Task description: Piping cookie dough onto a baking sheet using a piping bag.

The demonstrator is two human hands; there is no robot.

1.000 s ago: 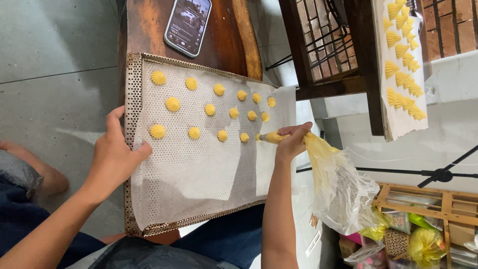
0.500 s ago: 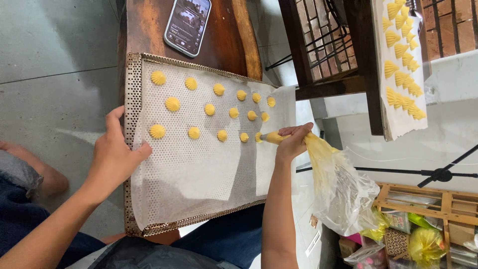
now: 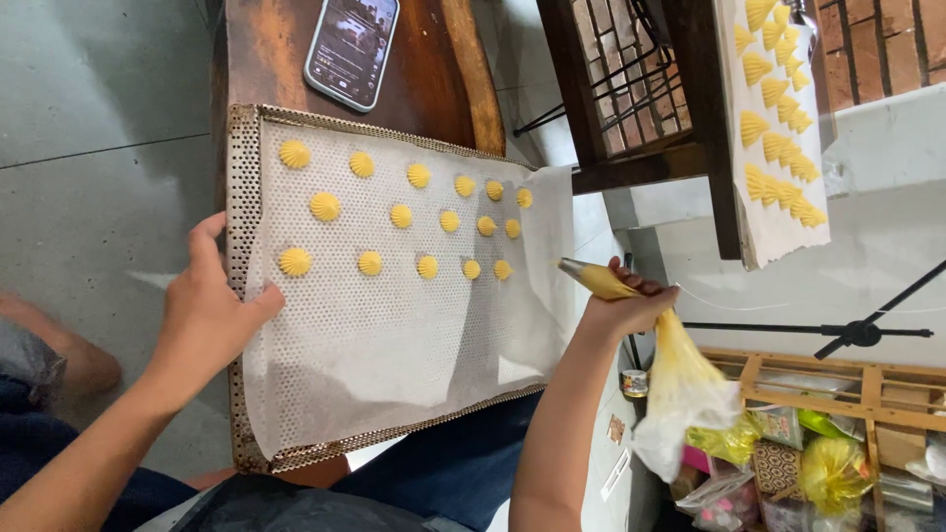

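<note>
Right hand: the right hand point(image 3: 623, 303) is closed around the neck of a piping bag point(image 3: 670, 379), just off the near right corner of the baking tray point(image 3: 240, 286), fingers curled tight on the plastic.
Piping bag: clear plastic smeared with yellow batter; its metal nozzle point(image 3: 581, 275) points back toward the tray, above the paper's right edge, and the loose tail of the bag hangs away from the tray.
Left hand: the left hand point(image 3: 209, 313) rests on the tray's left rim, palm down, fingers spread loosely and thumb lying on the paper; it pins the tray rather than gripping anything.
Baking tray: a perforated metal sheet lined with white baking paper point(image 3: 394, 345), lying partly on a dark wooden table point(image 3: 266, 49) and partly over the person's lap.
Piped dough: three rows of small yellow ridged swirls point(image 3: 400, 216) fill the far half of the tray; the near half of the paper is bare.
Phone: a phone point(image 3: 352, 44) lies screen-up on the table just beyond the tray's far edge.
Second sheet: well to the right of the tray, another paper sheet point(image 3: 778, 128) carries more yellow swirls.
</note>
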